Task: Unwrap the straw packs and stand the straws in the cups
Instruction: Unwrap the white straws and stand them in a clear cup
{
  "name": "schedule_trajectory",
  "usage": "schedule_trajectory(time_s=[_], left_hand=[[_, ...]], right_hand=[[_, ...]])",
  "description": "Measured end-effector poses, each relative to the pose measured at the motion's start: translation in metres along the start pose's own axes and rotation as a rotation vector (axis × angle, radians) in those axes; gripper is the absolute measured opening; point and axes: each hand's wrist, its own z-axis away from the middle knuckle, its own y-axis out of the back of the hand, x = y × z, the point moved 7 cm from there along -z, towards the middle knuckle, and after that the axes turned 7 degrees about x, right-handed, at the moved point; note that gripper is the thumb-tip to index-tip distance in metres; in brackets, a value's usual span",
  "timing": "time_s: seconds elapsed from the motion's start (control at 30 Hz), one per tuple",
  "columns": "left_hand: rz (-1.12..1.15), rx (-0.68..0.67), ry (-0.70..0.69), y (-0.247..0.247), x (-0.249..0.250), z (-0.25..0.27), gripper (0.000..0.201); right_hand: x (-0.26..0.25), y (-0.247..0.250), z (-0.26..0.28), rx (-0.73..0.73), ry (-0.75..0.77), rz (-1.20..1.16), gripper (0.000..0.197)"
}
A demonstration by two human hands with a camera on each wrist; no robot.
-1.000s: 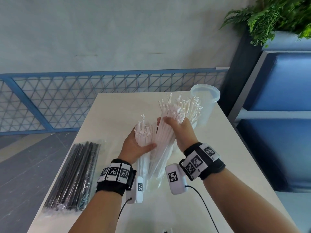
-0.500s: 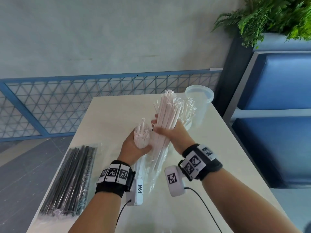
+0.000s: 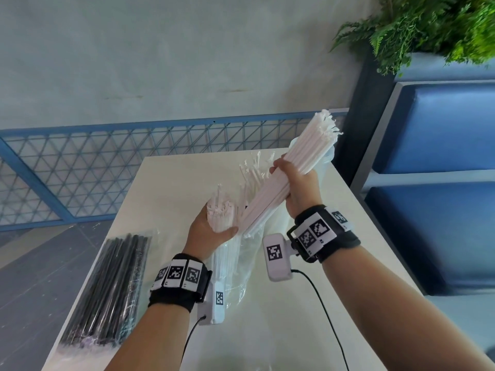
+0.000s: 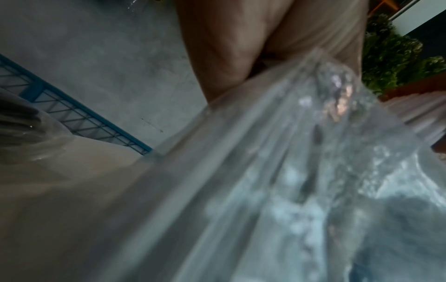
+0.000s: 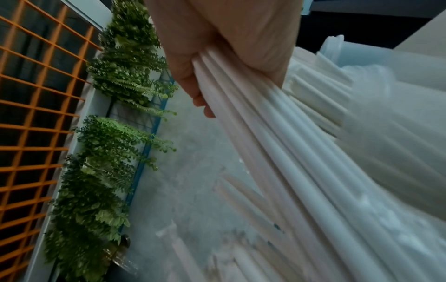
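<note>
Your right hand (image 3: 297,188) clenched white bundle (image 3: 292,170), tilted far-right toward cup (image 3: 328,156), likely for loading. Left hand (image 3: 209,231) gripped bag (image 3: 241,263) with remaining straws (image 3: 222,210), anchoring it.

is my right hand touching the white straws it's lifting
Touching. In the right wrist view the fingers of the right hand curl round the bundle of white straws; the head view shows the same grip.

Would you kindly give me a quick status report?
Right hand grips white straws, tilted towards cup. Left hand holds remaining pack. Path clear.
</note>
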Motion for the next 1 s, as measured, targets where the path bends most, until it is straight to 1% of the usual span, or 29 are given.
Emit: schedule_trajectory(time_s=[0.13,0.23,0.27,0.3,0.4,0.47,0.53,0.6,0.73,0.8,0.9,1.0], left_hand=[[-0.041,0.020,-0.041,-0.001,0.005,-0.002,0.046],[-0.026,0.037,-0.054,-0.002,0.009,-0.003,0.043],[-0.018,0.047,-0.046,-0.002,0.010,-0.004,0.045],[-0.016,0.058,-0.038,-0.002,0.010,-0.005,0.052],[-0.003,0.066,-0.019,-0.005,0.008,-0.010,0.067],[-0.005,0.061,-0.021,-0.007,0.009,-0.010,0.067],[-0.002,0.059,-0.043,-0.008,0.011,-0.010,0.059],[0.010,0.051,-0.048,-0.009,0.011,-0.009,0.053],[0.073,0.035,-0.061,-0.010,0.007,-0.009,0.050],[0.097,0.035,-0.057,-0.011,0.006,-0.008,0.049],[0.115,0.030,-0.052,-0.013,0.006,-0.009,0.047],[0.124,0.033,-0.043,-0.012,0.004,-0.010,0.049]], right_hand=[[-0.022,0.003,-0.008,0.074,0.088,-0.005,0.015],[-0.042,0.006,-0.014,0.132,0.175,0.074,0.022],[-0.048,0.005,-0.017,0.145,0.214,0.100,0.021],[-0.054,0.003,-0.019,0.155,0.251,0.127,0.018],[-0.059,-0.005,-0.027,0.166,0.326,0.224,0.005],[-0.054,-0.012,-0.029,0.146,0.353,0.308,0.012],[-0.045,-0.018,-0.030,0.106,0.365,0.373,0.019],[-0.031,-0.020,-0.030,0.081,0.347,0.426,0.023],[0.001,-0.017,-0.032,0.067,0.224,0.515,0.024],[0.010,-0.014,-0.032,0.076,0.190,0.541,0.025],[0.012,-0.015,-0.032,0.091,0.203,0.594,0.031],[0.013,-0.018,-0.033,0.088,0.260,0.695,0.046]])
